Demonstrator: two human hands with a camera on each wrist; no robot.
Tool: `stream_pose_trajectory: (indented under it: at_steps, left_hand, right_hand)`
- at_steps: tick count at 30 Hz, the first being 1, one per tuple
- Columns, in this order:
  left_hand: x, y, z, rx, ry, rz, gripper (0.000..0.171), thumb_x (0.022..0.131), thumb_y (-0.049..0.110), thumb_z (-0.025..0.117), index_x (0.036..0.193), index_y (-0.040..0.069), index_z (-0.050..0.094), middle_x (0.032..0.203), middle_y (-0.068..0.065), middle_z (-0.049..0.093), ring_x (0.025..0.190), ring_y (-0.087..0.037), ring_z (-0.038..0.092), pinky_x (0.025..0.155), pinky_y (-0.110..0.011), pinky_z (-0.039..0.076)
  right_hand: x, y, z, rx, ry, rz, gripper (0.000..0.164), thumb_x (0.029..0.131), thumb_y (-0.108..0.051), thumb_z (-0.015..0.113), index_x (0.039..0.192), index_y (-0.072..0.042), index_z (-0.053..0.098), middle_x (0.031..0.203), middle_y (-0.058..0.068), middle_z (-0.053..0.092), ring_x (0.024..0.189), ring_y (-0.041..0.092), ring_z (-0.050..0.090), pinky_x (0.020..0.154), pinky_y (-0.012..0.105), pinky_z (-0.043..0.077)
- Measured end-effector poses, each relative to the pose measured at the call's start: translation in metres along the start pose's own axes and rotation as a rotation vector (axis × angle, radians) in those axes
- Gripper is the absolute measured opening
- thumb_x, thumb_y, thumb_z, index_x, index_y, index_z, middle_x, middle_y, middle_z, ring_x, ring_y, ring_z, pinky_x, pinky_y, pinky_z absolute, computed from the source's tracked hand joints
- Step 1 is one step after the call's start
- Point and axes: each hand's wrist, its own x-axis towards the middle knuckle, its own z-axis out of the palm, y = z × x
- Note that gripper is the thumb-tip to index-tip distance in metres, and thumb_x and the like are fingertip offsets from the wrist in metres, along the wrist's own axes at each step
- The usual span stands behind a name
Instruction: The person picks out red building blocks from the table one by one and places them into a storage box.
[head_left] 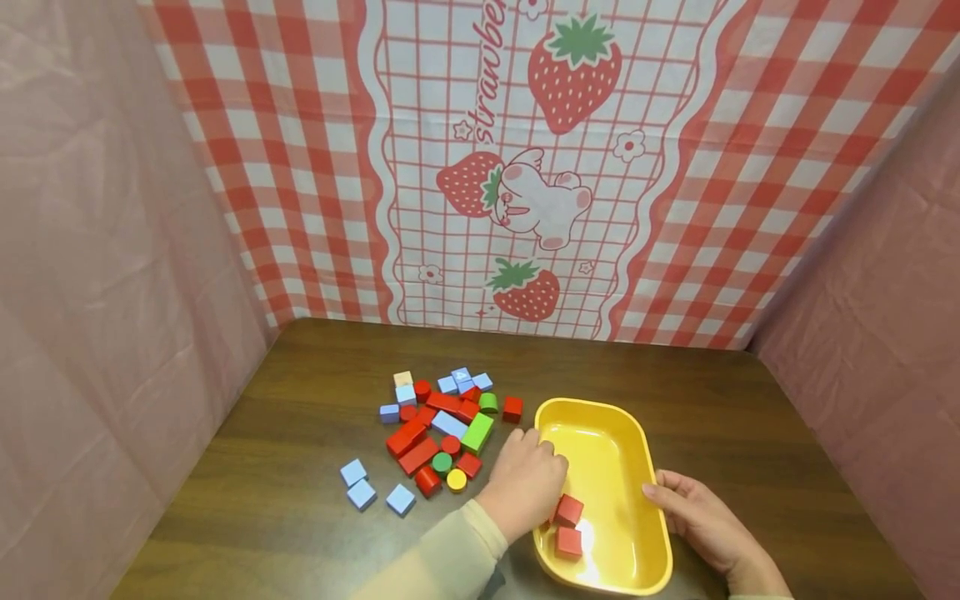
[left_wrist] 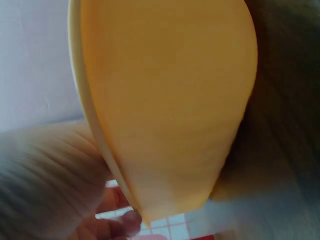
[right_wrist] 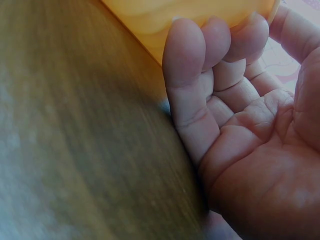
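A deep yellow plastic tray [head_left: 652,450] stands on the table. My right hand [head_left: 701,517] grips its right side, thumb over the rim; in the right wrist view the curled fingers [right_wrist: 185,55] press the outer wall. My left hand [head_left: 528,479] reaches over the left rim with bent fingers. Its fingertips are hidden in the head view, so whether it pinches something cannot be seen. The left wrist view shows that hand [left_wrist: 55,185] beside the tray's outer wall [left_wrist: 165,100]. Red cube blocks [head_left: 568,543] lie inside the tray near the left wrist, one partly covered.
Left of the tray is a loose pile of red, blue, green and yellow blocks [head_left: 418,456]. A lone red cube [head_left: 513,409] sits near the tray's far left corner. Three light blue blocks [head_left: 362,495] lie apart at the near left. A checked strawberry cloth [head_left: 322,167] hangs behind.
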Motion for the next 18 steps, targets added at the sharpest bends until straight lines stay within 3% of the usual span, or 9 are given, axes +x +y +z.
stream_pose_trajectory:
  at_steps: [3, 8, 11, 13, 18]
  left_hand:
    - [0.001, -0.006, -0.002, -0.029, 0.025, -0.019, 0.013, 0.089, 0.032, 0.070, 0.100, 0.026, 0.073, 0.083, 0.005, 0.059, 0.076, -0.017, 0.040, 0.066, -0.029, 0.035]
    - [0.007, -0.028, -0.003, -0.068, 0.190, -0.134, 0.021, 0.094, 0.027, 0.063, 0.112, 0.019, 0.071, 0.103, 0.002, 0.063, 0.086, -0.018, 0.045, 0.073, -0.032, 0.044]
    - [0.012, -0.043, 0.003, -0.063, 0.249, -0.201, 0.025, 0.096, 0.020, 0.058, 0.116, 0.014, 0.070, 0.112, 0.000, 0.064, 0.094, -0.022, 0.048, 0.078, -0.036, 0.046]
    - [0.013, -0.050, 0.009, -0.034, 0.241, -0.216, 0.029, 0.097, 0.019, 0.054, 0.121, 0.012, 0.069, 0.119, -0.002, 0.064, 0.097, -0.026, 0.048, 0.079, -0.038, 0.044]
    - [0.013, -0.056, 0.023, 0.050, 0.120, -0.206, 0.038, 0.099, 0.023, 0.049, 0.132, 0.010, 0.063, 0.138, -0.006, 0.055, 0.105, -0.030, 0.045, 0.081, -0.039, 0.041]
  right_hand:
    - [0.000, 0.000, 0.000, -0.006, 0.010, -0.005, 0.020, 0.105, -0.005, 0.039, 0.102, 0.002, 0.058, 0.095, 0.008, 0.069, 0.087, 0.025, 0.065, 0.076, 0.038, 0.057]
    - [0.001, 0.001, -0.001, -0.022, 0.002, -0.025, 0.020, 0.105, -0.005, 0.039, 0.102, 0.004, 0.056, 0.095, 0.009, 0.069, 0.086, 0.026, 0.065, 0.076, 0.038, 0.058]
    - [0.001, 0.000, -0.001, -0.011, 0.003, -0.011, 0.020, 0.105, -0.006, 0.040, 0.102, 0.004, 0.057, 0.095, 0.009, 0.069, 0.086, 0.026, 0.065, 0.076, 0.037, 0.057]
    - [0.000, -0.001, 0.000, -0.003, -0.003, -0.004, 0.020, 0.105, -0.005, 0.039, 0.103, 0.004, 0.056, 0.096, 0.010, 0.069, 0.087, 0.026, 0.065, 0.077, 0.037, 0.057]
    - [-0.001, -0.003, 0.002, 0.005, -0.017, 0.005, 0.021, 0.106, -0.005, 0.038, 0.103, 0.003, 0.057, 0.096, 0.010, 0.069, 0.088, 0.027, 0.065, 0.078, 0.038, 0.057]
